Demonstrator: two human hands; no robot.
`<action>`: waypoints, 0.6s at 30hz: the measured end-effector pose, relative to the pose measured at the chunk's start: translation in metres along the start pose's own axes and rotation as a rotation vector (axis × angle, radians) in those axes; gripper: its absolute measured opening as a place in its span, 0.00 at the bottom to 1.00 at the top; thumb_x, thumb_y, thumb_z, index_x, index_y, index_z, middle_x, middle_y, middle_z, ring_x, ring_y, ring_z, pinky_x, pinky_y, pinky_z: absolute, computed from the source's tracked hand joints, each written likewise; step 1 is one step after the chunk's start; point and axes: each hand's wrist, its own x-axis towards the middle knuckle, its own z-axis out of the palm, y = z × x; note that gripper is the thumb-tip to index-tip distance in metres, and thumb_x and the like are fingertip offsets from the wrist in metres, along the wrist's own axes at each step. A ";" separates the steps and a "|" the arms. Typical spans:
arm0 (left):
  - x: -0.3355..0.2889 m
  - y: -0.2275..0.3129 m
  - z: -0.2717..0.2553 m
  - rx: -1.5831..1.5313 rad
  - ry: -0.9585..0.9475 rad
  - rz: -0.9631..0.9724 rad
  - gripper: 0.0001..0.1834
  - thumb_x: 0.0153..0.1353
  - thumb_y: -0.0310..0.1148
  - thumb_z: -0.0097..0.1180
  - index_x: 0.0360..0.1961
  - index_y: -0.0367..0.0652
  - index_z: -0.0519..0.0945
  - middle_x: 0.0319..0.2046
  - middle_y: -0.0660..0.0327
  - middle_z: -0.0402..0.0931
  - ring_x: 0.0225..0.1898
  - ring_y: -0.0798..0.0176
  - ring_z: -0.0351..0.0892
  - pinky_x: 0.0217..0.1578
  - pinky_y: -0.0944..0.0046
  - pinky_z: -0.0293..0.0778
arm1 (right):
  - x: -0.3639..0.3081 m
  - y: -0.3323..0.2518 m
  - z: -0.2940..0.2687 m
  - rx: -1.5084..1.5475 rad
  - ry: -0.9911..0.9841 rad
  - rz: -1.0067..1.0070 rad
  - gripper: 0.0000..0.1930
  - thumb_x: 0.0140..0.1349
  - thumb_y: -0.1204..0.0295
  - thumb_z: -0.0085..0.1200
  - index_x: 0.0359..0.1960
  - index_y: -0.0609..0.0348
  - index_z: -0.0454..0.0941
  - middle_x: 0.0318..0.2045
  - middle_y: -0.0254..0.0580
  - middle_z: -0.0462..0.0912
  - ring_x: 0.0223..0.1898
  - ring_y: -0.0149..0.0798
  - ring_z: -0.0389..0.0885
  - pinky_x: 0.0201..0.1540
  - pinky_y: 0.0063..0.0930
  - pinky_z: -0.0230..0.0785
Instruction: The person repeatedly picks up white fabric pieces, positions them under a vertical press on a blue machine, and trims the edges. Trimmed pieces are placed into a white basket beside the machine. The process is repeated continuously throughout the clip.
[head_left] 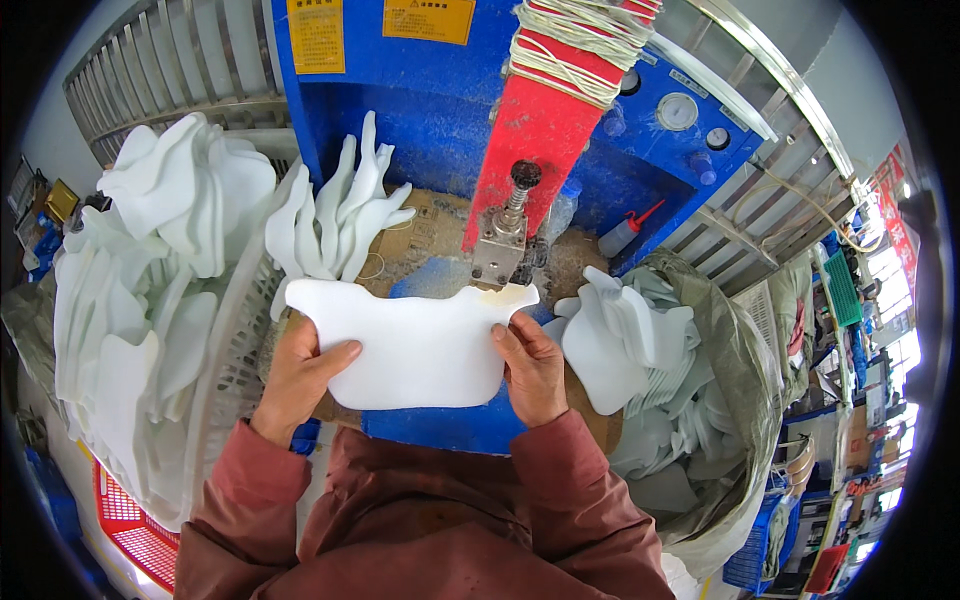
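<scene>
White and foam-like, the panel (pixel 415 345) spans between the left grip (pixel 300 375), which pinches its left edge, and the right grip (pixel 537 368), which pinches its right; its ragged upper right edge sits just beside the metal head (pixel 500 245). Side room is narrow between the pale basket (pixel 238 345) and stacked white pieces (pixel 608 365); blue tabletop (pixel 430 428) shows past the panel's lower edge.

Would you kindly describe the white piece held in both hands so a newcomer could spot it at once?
Find the big blue machine and follow its red arm down to the metal head. Just below that in the picture, the white piece spans from the left hand to the right hand. Unlike those in the left pile and right pile, it alone is held.
</scene>
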 end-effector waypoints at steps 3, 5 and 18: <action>0.005 0.001 0.005 -0.020 -0.014 -0.019 0.21 0.67 0.21 0.61 0.61 0.33 0.78 0.52 0.60 0.83 0.52 0.68 0.81 0.56 0.64 0.75 | -0.001 -0.004 -0.004 -0.009 0.018 -0.002 0.17 0.75 0.70 0.60 0.60 0.66 0.79 0.45 0.25 0.82 0.41 0.17 0.73 0.43 0.14 0.67; 0.008 0.001 0.008 -0.021 -0.019 -0.017 0.21 0.67 0.21 0.61 0.60 0.32 0.77 0.52 0.59 0.83 0.51 0.68 0.81 0.56 0.64 0.76 | -0.001 -0.008 -0.007 -0.037 0.043 0.009 0.15 0.75 0.70 0.60 0.58 0.65 0.80 0.44 0.24 0.81 0.40 0.17 0.72 0.42 0.14 0.66; 0.033 0.002 0.034 -0.023 -0.099 -0.074 0.20 0.67 0.22 0.63 0.59 0.30 0.78 0.50 0.57 0.83 0.48 0.67 0.82 0.52 0.65 0.79 | 0.002 -0.027 -0.030 -0.031 0.086 -0.028 0.11 0.75 0.75 0.56 0.54 0.64 0.79 0.45 0.26 0.81 0.43 0.18 0.74 0.46 0.15 0.67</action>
